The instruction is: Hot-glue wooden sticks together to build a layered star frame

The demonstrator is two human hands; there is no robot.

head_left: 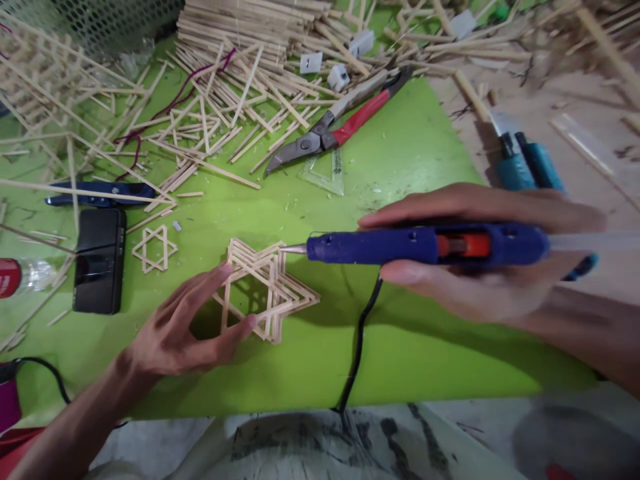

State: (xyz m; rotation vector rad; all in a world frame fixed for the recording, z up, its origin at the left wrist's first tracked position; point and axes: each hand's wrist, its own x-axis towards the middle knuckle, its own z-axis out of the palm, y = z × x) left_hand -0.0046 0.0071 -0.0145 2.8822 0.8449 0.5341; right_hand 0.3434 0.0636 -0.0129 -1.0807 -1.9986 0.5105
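A stacked six-pointed star of thin wooden sticks point(273, 308) lies on the green mat. My left hand point(183, 330) steadies its left side, thumb and a finger pressing on the sticks. In my right hand point(465, 267) is a blue hot glue gun point(373, 246), pointing left, with a clear glue stick point(593, 241) in its rear end. The metal nozzle tip touches or hovers just over the star's upper right point; I cannot tell which. From the gun a black cord point(361, 340) runs down to the near edge. A smaller flat stick star point(155, 249) lies to the left.
Pruning shears point(320, 137) and a clear set square point(327, 175) lie beyond the star. Piles of sticks point(240, 33) fill the back. A black phone point(99, 261), blue cutters point(103, 193) and a bottle point(37, 277) are at left, teal-handled tools point(517, 170) at right.
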